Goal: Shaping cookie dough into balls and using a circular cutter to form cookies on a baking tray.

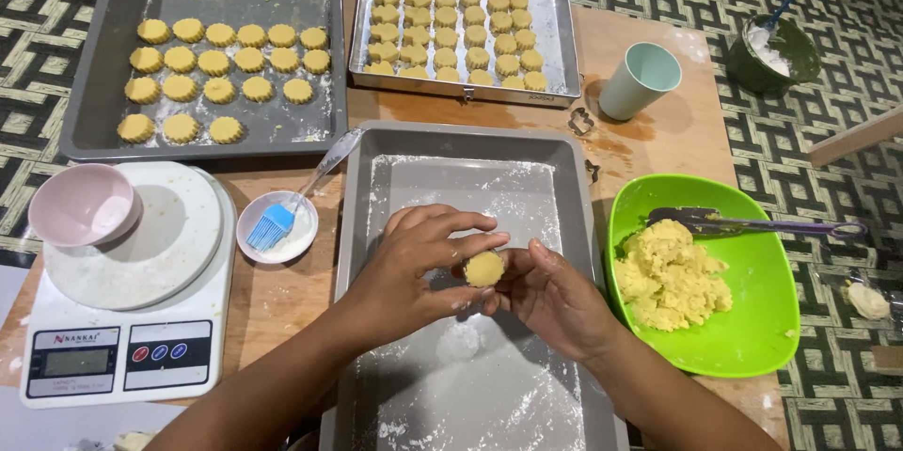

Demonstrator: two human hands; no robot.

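A floured grey tray (564,225) was set directly beneath both hands, presumably to catch flour. A green bowl of dough (752,319) lay right of the right hand (555,300). A small dough ball (484,269) was pinched between the left hand (414,268) fingertips and right thumb.

A kitchen scale (127,357) bearing a pink bowl (83,204), a mint cup (640,80), and a blue pastry brush (273,223).

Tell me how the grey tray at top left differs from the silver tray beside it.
The grey tray is dark and matte; the silver tray is shiny metal. The grey tray holds loosely spaced dough pieces with bare floor showing, plus a row of star shapes along its far edge; the silver tray is packed tight with small round pieces. The grey tray looks larger. Both hold pale yellow shaped dough.
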